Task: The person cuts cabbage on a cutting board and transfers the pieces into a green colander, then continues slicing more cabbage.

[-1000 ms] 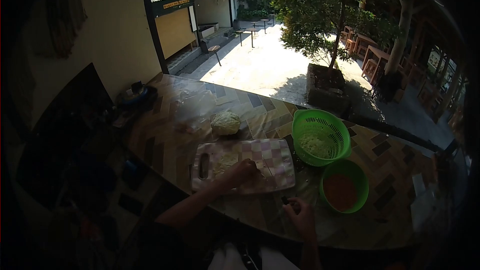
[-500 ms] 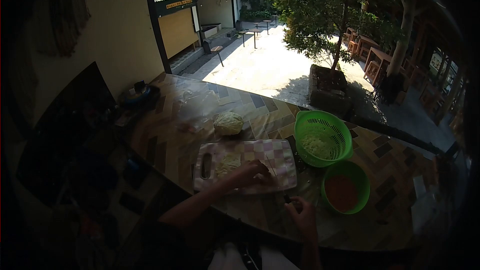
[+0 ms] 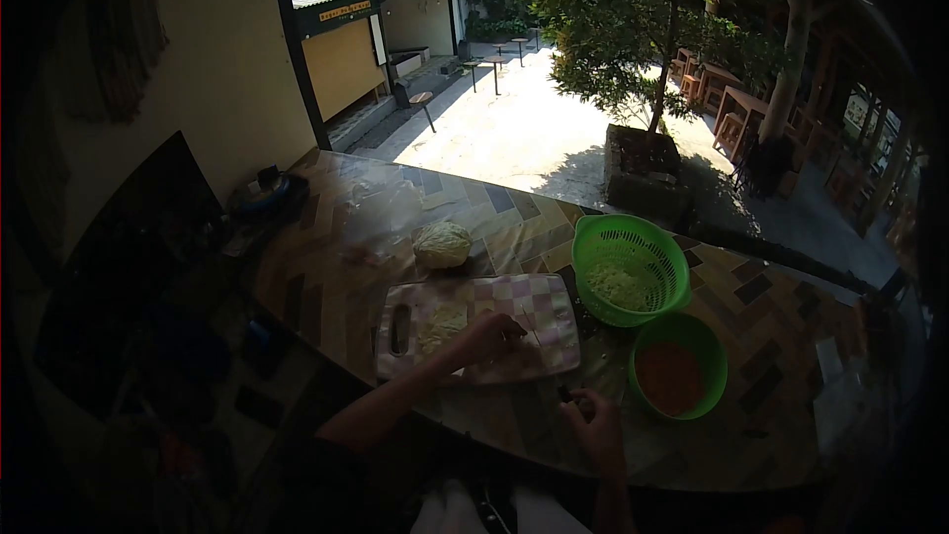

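Observation:
A pink-and-white checked cutting board (image 3: 554, 302) lies on the table, with pale cabbage pieces (image 3: 443, 326) on its left half. My left hand (image 3: 494, 334) is over the middle of the board, its fingers curled in; whatever they press on is too dark to make out. Below the board's right corner, my right hand (image 3: 593, 425) grips the black handle of a knife (image 3: 564, 394). The thin blade points up and left across the board, near my left fingertips. Behind the board sits a cabbage head (image 3: 442, 244).
A green colander (image 3: 680, 272) holding shredded pale cabbage stands right of the board. Touching it in front is a green bowl (image 3: 720, 381) with orange-red contents. Clear plastic (image 3: 386, 203) lies at the table's back left. Beyond the table grows a tree in a square planter (image 3: 643, 183).
The whole view has shifted slightly. My left hand's fingers have moved a little on the board; the right hand keeps its grip on the knife in nearly the same place.

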`<control>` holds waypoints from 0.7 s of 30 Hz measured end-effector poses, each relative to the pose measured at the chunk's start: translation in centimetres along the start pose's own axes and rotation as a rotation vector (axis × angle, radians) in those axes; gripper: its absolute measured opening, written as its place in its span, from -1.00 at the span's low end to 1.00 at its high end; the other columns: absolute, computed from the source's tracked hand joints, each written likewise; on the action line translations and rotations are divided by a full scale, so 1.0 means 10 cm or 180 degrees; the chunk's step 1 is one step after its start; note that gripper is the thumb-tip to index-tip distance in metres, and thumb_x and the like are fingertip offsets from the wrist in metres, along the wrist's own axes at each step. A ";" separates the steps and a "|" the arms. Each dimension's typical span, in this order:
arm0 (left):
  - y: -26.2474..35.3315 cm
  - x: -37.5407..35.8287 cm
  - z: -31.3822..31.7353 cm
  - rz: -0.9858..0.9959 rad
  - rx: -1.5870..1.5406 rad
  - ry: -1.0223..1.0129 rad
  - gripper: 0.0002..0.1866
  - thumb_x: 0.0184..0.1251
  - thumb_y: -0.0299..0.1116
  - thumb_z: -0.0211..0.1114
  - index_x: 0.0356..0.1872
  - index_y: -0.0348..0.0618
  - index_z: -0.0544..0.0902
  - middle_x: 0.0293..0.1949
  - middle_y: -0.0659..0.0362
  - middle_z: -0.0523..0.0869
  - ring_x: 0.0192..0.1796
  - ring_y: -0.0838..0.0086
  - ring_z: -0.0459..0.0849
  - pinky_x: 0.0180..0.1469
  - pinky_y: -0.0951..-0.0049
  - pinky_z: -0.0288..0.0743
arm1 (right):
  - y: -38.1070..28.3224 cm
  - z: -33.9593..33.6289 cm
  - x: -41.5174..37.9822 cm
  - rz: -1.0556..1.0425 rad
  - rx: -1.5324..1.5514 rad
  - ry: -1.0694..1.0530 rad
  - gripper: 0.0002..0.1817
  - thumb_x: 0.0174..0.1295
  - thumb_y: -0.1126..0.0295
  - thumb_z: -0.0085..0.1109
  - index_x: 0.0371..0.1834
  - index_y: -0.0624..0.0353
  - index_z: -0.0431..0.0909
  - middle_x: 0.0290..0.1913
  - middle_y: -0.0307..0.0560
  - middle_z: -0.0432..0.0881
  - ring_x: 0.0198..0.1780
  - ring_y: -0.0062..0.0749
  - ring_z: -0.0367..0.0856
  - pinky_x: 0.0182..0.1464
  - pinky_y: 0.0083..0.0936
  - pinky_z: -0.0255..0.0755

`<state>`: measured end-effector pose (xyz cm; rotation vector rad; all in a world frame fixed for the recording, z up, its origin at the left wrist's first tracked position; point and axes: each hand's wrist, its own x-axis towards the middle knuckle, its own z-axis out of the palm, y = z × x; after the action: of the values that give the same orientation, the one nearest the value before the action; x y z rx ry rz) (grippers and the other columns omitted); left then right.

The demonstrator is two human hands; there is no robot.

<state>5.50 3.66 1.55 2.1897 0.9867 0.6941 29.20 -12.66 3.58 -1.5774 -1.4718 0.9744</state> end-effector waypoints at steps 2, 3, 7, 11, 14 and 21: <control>0.00 -0.01 -0.03 -0.0019 0.0029 0.0080 -0.70 -0.01 -0.52 0.36 -0.16 -0.27 0.70 -0.26 0.01 0.75 -0.20 0.22 0.73 -0.14 0.32 0.59 | 0.04 0.05 0.01 -0.0098 0.0063 -0.0002 -0.65 0.16 0.26 0.31 -0.10 0.30 0.59 -0.39 0.04 0.69 -0.30 -0.36 0.70 -0.31 -0.46 0.48; 0.00 -0.02 -0.05 0.0068 0.0106 0.0132 -0.69 -0.01 -0.51 0.37 -0.15 -0.26 0.70 -0.24 0.02 0.75 -0.18 0.22 0.73 -0.12 0.32 0.59 | 0.07 0.08 0.02 -0.0155 0.0065 0.0014 -0.67 0.17 0.28 0.29 -0.11 0.30 0.59 -0.42 -0.02 0.69 -0.35 -0.45 0.68 -0.34 -0.51 0.46; 0.09 -0.06 -0.16 0.0237 0.0403 0.0078 -0.72 0.00 -0.46 0.39 -0.18 -0.20 0.69 -0.20 0.04 0.74 -0.12 0.20 0.71 -0.06 0.28 0.55 | 0.01 0.16 0.03 -0.0212 -0.0081 0.0009 -0.70 0.21 0.30 0.24 -0.12 0.30 0.59 -0.46 -0.05 0.68 -0.39 -0.52 0.67 -0.38 -0.55 0.44; 0.16 -0.11 -0.20 0.0155 0.0687 0.0075 -0.80 0.06 -0.38 0.37 -0.26 -0.13 0.70 -0.25 0.09 0.73 -0.17 0.18 0.68 -0.06 0.26 0.51 | -0.12 0.16 0.04 0.0006 0.0005 -0.0152 -0.63 0.19 0.26 0.26 -0.08 0.34 0.57 -0.31 0.19 0.70 -0.23 -0.13 0.73 -0.24 -0.35 0.52; 0.19 -0.14 -0.18 0.0271 0.0975 0.0190 -0.86 0.06 -0.39 0.35 -0.32 -0.08 0.70 -0.32 0.16 0.73 -0.21 0.24 0.68 -0.06 0.26 0.49 | -0.11 0.16 0.05 -0.0033 -0.0018 -0.0156 -0.63 0.19 0.26 0.26 -0.08 0.34 0.57 -0.31 0.19 0.70 -0.23 -0.13 0.73 -0.23 -0.34 0.52; 0.11 -0.25 -0.20 0.0809 0.1482 0.0103 -0.83 0.18 -0.33 0.30 -0.22 -0.08 0.73 0.02 0.15 0.67 0.16 0.26 0.52 0.17 0.24 0.38 | 0.01 0.18 0.06 -0.0015 0.0086 -0.0154 -0.61 0.19 0.24 0.26 -0.07 0.35 0.56 -0.29 0.19 0.69 -0.20 -0.15 0.72 -0.19 -0.35 0.52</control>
<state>3.19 1.77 3.21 2.7539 0.9684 0.6633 27.70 -11.98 2.68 -1.5401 -1.4885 1.0321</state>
